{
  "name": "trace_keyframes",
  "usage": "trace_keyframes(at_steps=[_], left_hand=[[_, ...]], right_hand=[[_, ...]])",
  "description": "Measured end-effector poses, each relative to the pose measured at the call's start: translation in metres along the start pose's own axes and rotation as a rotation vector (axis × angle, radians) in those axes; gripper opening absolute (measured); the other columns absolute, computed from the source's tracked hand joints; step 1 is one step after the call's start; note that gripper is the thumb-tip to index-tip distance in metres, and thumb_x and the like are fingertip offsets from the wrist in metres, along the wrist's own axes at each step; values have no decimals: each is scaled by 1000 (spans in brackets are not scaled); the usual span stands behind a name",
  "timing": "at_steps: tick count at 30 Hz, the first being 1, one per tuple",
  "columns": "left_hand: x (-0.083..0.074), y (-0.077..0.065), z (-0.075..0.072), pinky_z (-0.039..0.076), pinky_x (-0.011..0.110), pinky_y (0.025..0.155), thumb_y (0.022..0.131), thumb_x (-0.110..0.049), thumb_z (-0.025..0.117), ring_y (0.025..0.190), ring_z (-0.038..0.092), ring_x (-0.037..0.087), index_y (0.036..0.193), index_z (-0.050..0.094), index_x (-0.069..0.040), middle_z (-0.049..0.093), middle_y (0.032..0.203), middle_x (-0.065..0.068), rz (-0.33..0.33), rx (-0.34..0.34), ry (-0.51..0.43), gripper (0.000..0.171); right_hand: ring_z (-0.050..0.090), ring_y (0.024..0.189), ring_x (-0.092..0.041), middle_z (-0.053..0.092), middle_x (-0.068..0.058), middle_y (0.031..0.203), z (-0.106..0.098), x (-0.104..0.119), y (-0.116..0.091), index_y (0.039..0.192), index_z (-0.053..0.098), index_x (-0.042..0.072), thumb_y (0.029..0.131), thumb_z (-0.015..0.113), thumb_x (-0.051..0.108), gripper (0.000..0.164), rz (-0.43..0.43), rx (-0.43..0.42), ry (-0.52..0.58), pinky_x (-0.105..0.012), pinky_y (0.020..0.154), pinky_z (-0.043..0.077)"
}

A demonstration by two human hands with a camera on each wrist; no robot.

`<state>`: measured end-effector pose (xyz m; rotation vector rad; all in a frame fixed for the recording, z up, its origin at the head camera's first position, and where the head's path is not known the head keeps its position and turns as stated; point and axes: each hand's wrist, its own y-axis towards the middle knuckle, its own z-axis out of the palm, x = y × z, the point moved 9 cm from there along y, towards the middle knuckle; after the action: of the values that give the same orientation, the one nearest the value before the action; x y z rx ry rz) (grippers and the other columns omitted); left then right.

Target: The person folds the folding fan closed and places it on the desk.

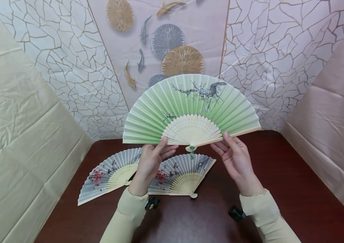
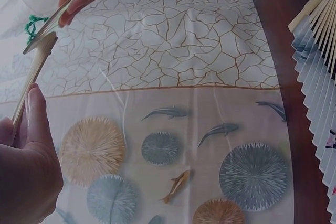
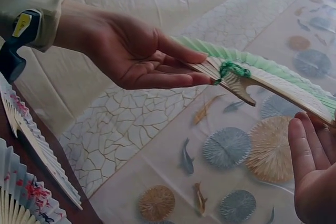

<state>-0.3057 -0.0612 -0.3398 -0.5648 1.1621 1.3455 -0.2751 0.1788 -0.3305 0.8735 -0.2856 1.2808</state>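
Note:
A spread green folding fan [image 1: 147, 114], with a dark blossom branch painted on it and pale pierced ribs, is held up above the table. The left hand [image 1: 150, 160] pinches its lower edge on the left, thumb in front and fingers behind. On the other side, the right hand [image 1: 236, 158] grips the outer rib between thumb and fingers. A green cord [image 1: 192, 152] hangs from the pivot between the hands. Below lie two grey fans with red blossoms, both spread: the left grey fan [image 1: 99, 180] and the right grey fan [image 1: 187, 184], each partly hidden by the left hand and forearm.
The dark red-brown table [image 1: 296, 195] carries the grey fans. Behind it hangs a patterned cloth [image 1: 251, 57] with fish and round motifs, and plain pale cloth [image 1: 32, 135] walls in the sides. A small black camera [image 1: 236, 213] is at the right wrist.

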Motion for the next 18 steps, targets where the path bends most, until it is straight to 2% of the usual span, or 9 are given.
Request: trace_keyframes(at_steps=[5, 12, 18], left_hand=[[0, -1, 3, 57, 46, 91, 104, -15, 58, 93, 74, 25, 94, 67, -5, 76, 94, 11, -1, 9, -4, 17], [0, 0, 5, 58, 44, 89, 104, -16, 58, 92, 75, 26, 96, 67, -4, 76, 95, 12, -11, 1, -9, 16], [2, 0, 9, 57, 46, 91, 105, -15, 57, 92, 74, 25, 104, 66, -3, 75, 99, 11, -8, 27, -1, 15]], right_hand=[[73, 99, -18, 75, -8, 108, 6, -10, -2, 107, 76, 6, 106, 50, 9, 26, 16, 15, -11, -35, 88, 58], [72, 100, -18, 75, -8, 110, 9, -12, -2, 111, 75, 7, 105, 53, 8, 23, 7, 4, -23, -35, 90, 58], [73, 99, -18, 75, -8, 107, 15, -19, -6, 110, 76, 8, 105, 51, 4, 26, 33, 51, -24, -34, 89, 58]])
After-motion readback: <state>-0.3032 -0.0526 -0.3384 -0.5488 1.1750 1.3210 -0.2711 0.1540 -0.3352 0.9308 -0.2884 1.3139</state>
